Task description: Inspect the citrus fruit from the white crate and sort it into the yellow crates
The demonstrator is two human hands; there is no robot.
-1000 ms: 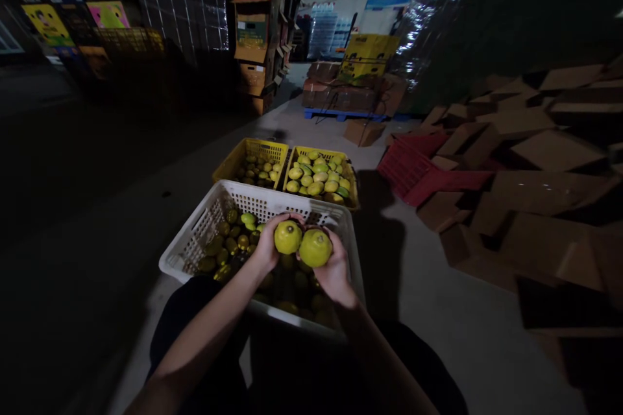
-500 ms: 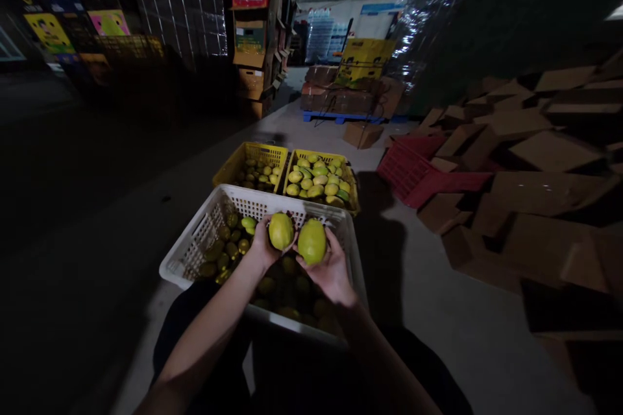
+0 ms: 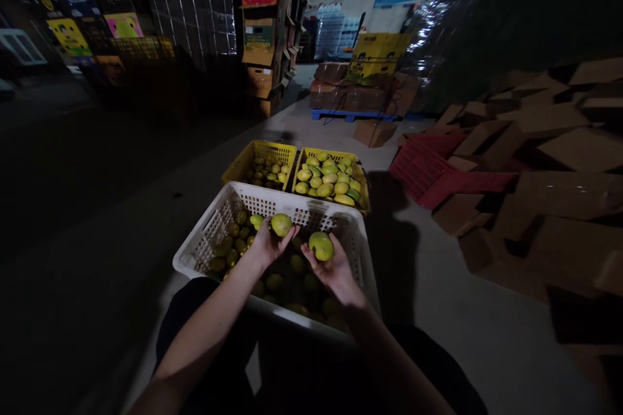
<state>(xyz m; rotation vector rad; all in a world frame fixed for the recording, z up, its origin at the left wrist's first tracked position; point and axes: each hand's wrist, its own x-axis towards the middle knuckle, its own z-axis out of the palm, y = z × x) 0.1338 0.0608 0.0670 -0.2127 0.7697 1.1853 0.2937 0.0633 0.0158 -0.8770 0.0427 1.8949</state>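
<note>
Over a white crate I hold up two yellow-green, lemon-like fruits, one in each hand. My left hand is closed round the left fruit, its fingers partly behind it. My right hand cups the right fruit from below and the side, fingers curved round it. A gap separates the two fruits. In the crate beneath lie several more such fruits, the nearer ones in deep shadow. A brighter fruit shows just left of my left hand.
Behind the white crate stand two yellow crates, one with fewer fruits and one heaped with fruits. On the right are a red crate and a pile of cardboard. Farther back, boxes sit on a blue pallet.
My hands have moved apart, and both fruits have turned in my fingers, now showing rounder ends. The view has shifted slightly, so the scene sits farther right.
</note>
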